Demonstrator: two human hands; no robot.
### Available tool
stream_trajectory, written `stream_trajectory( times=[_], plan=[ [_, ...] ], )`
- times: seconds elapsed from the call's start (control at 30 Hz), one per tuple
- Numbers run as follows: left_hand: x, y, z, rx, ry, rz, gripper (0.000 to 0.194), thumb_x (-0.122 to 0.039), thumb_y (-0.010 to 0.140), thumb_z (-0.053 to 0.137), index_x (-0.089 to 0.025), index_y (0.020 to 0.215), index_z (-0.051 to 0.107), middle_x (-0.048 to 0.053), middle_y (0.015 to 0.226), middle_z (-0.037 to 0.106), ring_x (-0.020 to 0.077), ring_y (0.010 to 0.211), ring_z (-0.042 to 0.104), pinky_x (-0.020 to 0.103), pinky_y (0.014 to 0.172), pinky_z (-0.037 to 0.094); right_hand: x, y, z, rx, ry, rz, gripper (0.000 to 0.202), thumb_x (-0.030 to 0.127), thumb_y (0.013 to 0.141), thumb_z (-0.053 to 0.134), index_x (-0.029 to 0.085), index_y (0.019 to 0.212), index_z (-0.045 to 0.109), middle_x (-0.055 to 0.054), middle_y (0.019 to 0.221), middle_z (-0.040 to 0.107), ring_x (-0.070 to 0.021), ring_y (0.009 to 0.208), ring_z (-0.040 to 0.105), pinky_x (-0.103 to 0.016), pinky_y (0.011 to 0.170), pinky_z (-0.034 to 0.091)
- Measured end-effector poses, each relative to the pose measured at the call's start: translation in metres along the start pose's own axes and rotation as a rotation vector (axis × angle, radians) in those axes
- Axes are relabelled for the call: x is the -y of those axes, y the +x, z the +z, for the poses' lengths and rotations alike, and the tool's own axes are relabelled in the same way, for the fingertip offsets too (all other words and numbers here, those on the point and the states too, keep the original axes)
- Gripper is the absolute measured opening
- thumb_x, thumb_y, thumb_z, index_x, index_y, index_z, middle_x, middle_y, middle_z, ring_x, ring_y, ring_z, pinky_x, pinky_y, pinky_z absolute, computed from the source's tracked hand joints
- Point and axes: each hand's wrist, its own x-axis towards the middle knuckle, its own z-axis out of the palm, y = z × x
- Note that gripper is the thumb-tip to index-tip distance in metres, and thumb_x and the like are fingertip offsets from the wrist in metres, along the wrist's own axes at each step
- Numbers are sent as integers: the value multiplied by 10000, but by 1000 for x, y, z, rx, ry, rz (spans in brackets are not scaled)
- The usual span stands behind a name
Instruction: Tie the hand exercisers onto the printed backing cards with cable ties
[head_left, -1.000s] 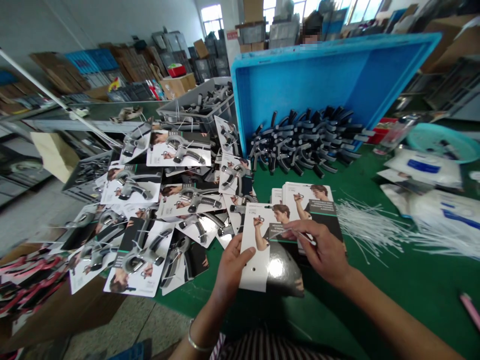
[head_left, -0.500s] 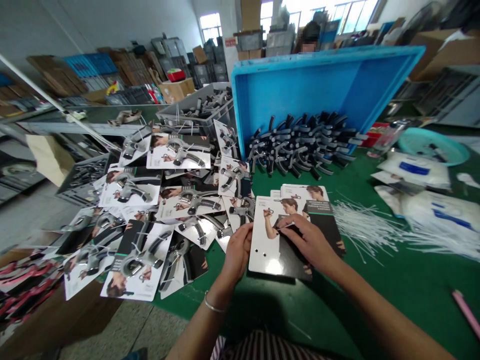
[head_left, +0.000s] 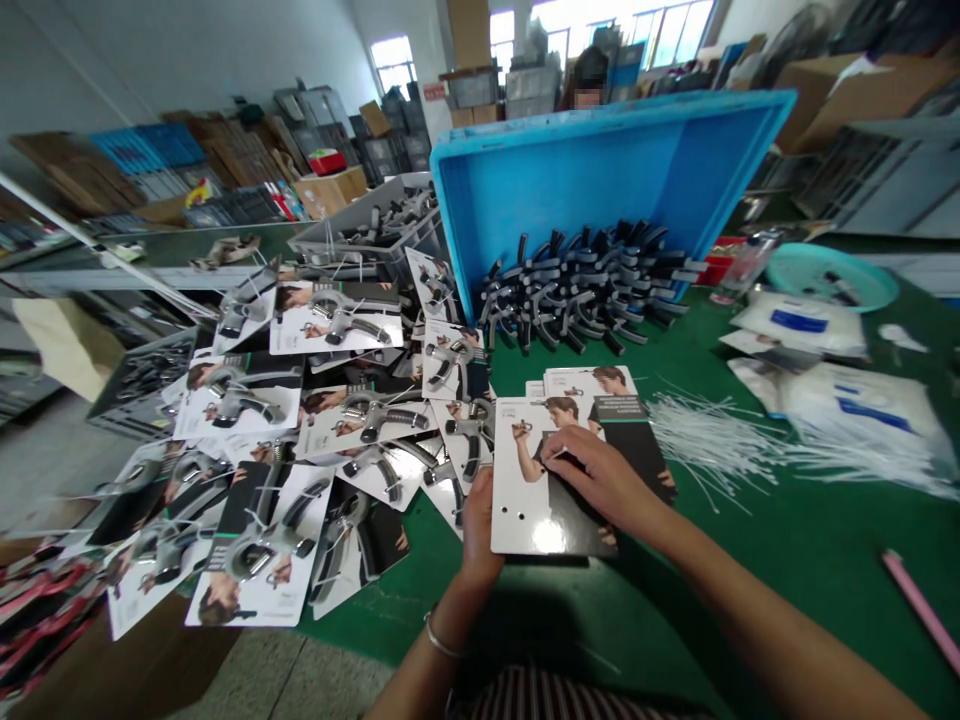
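A printed backing card (head_left: 517, 530) with small punched holes lies uppermost at the front of the green table, overlapping more cards (head_left: 634, 445). My left hand (head_left: 480, 525) holds its left edge, with some fingers hidden beneath. Over the middle of the card, my right hand (head_left: 600, 475) has thumb and fingertips pinched together against the surface; whatever they hold is too small to make out. White cable ties (head_left: 712, 440) lie in a loose heap to the right. On the left, several hand grip exercisers (head_left: 382, 415) sit fastened to similar cards in an overlapping pile.
Behind the cards a tilted blue crate (head_left: 555, 180) holds many loose grip exercisers (head_left: 577, 290). A grey crate (head_left: 375, 215) stands behind the pile. Plastic bags (head_left: 862, 410), a turquoise basin (head_left: 832, 275) and a pink stick (head_left: 922, 605) are on the right. A person (head_left: 589, 85) is beyond the crate.
The view has shifted slightly, so the surroundings appear further left. My right fingertips remain at the middle of the card, and my left hand stays at its left edge, slightly turned.
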Motion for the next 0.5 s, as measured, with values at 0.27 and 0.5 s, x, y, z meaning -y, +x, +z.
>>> stream_trajectory(
  times=[0.27,0.5],
  plan=[
    [-55,-37,-23,123,95,136,352,-141,848,625,-227,1188,660,79,1203,663,246,1114,603,357,979,472,8,-8,-3,66,544,32,90,289,943,610,209,934,650,-28,967,646,-172,931,605,-317,885,450],
    [-82,-36,-41,595,190,269,420,-81,853,555,-213,1247,619,120,1302,620,271,1233,554,417,1109,407,8,-10,-5,122,692,81,145,333,918,645,191,933,673,-31,963,649,-172,935,610,-332,896,457]
  ],
)
